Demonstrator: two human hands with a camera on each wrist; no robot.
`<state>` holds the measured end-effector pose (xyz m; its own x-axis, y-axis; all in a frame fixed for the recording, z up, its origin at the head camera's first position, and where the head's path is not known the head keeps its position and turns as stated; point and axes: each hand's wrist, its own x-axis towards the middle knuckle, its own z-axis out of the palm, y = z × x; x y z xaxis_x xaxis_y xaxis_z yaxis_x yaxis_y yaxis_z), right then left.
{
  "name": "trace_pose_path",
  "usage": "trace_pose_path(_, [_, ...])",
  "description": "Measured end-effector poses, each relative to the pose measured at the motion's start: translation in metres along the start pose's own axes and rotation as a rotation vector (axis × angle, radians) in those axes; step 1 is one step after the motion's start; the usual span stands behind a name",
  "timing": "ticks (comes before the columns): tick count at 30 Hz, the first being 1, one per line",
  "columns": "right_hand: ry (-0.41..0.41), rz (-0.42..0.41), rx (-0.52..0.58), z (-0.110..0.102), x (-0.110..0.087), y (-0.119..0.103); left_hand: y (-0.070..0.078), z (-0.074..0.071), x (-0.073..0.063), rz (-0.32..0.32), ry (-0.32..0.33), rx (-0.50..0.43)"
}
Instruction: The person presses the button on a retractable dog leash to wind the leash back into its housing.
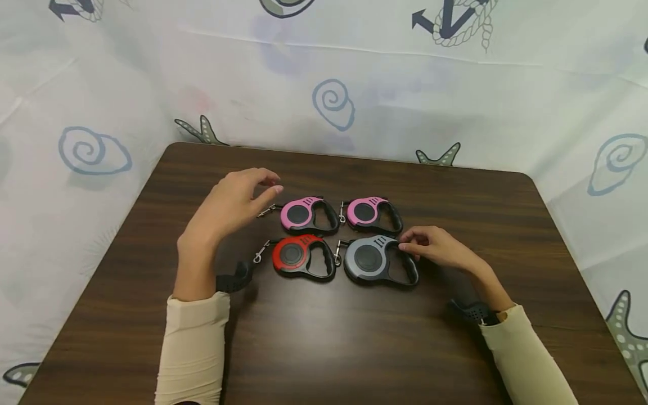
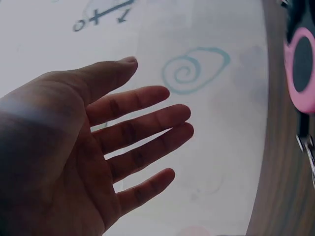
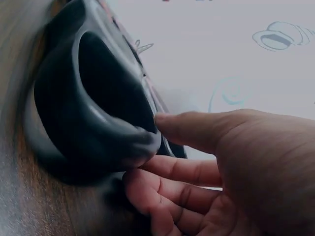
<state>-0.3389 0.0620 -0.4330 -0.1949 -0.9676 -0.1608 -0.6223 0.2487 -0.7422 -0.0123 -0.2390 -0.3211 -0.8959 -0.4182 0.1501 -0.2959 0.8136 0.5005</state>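
Note:
Four retractable dog leashes lie in two rows on the table. At the front right is the grey leash [image 1: 368,258]; my right hand [image 1: 437,247] pinches the upper corner of its black handle [image 3: 98,128] between thumb and fingers. Beside it on the left lies the red leash [image 1: 292,255]. Behind these are a left pink leash [image 1: 297,214] and a right pink leash [image 1: 363,212]. My left hand [image 1: 230,202] hovers left of the left pink leash, holding nothing. Its fingers [image 2: 152,120] are spread and fairly straight in the left wrist view.
The dark wooden table [image 1: 314,349] has rounded back corners. White cloth [image 1: 243,73] with sea motifs hangs behind and at both sides. Metal clips [image 1: 260,252] stick out from the leashes' left ends. Each wrist wears a black strap [image 1: 234,279].

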Motion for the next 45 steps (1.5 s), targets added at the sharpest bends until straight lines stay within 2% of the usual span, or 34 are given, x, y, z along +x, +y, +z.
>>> trace_pose_path(2, [0.000, -0.016, 0.025, 0.009, 0.014, -0.008, -0.014, -0.012, -0.004, -0.022, -0.024, 0.043])
trace_pose_path(6, [-0.014, -0.031, 0.055, 0.023, 0.037, -0.023, -0.042, -0.031, -0.016, -0.073, -0.119, 0.108])
trace_pose_path(10, [-0.004, -0.022, 0.025, 0.022, 0.043, -0.032, -0.061, -0.032, -0.021, -0.114, -0.228, 0.123])
trace_pose_path(14, [0.084, -0.046, -0.015, 0.008, 0.033, -0.043, -0.062, -0.022, -0.017, -0.118, -0.327, 0.094])
trace_pose_path(17, [0.128, -0.100, -0.029, 0.008, 0.023, -0.064, -0.058, -0.013, -0.014, -0.121, -0.440, 0.070])
trace_pose_path(20, [0.101, -0.193, -0.049, 0.023, 0.024, -0.098, -0.056, -0.007, -0.013, -0.135, -0.535, 0.068])
trace_pose_path(22, [0.059, -0.258, -0.075, 0.037, 0.033, -0.123, -0.055, -0.002, -0.012, -0.143, -0.573, 0.076])
trace_pose_path(25, [-0.004, -0.292, -0.177, 0.058, 0.057, -0.155, -0.053, 0.006, -0.009, -0.165, -0.588, 0.075])
trace_pose_path(28, [-0.063, -0.213, -0.294, 0.079, 0.082, -0.172, -0.051, 0.017, -0.006, -0.168, -0.582, 0.087])
trace_pose_path(31, [-0.068, -0.086, -0.413, 0.095, 0.099, -0.175, -0.048, 0.026, -0.002, -0.148, -0.573, 0.095])
trace_pose_path(32, [-0.055, -0.052, -0.447, 0.099, 0.103, -0.175, -0.047, 0.029, -0.001, -0.136, -0.572, 0.101])
trace_pose_path(33, [-0.027, -0.032, -0.473, 0.107, 0.110, -0.165, -0.045, 0.030, 0.000, -0.134, -0.576, 0.103])
trace_pose_path(35, [0.017, 0.004, -0.500, 0.111, 0.112, -0.164, -0.043, 0.032, 0.000, -0.138, -0.594, 0.089])
trace_pose_path(38, [0.083, 0.020, -0.444, 0.112, 0.109, -0.161, -0.041, 0.029, -0.003, -0.131, -0.615, 0.052])
trace_pose_path(39, [0.108, 0.017, -0.390, 0.110, 0.107, -0.160, -0.040, 0.026, -0.005, -0.125, -0.613, 0.021])
trace_pose_path(40, [0.120, 0.022, -0.322, 0.103, 0.099, -0.169, -0.039, 0.022, -0.006, -0.119, -0.605, -0.013])
trace_pose_path(42, [0.169, -0.009, -0.178, 0.095, 0.092, -0.169, -0.034, 0.010, -0.011, -0.096, -0.559, -0.081])
trace_pose_path(45, [0.236, -0.098, 0.021, 0.078, 0.078, -0.169, -0.025, -0.008, -0.017, -0.062, -0.471, -0.180])
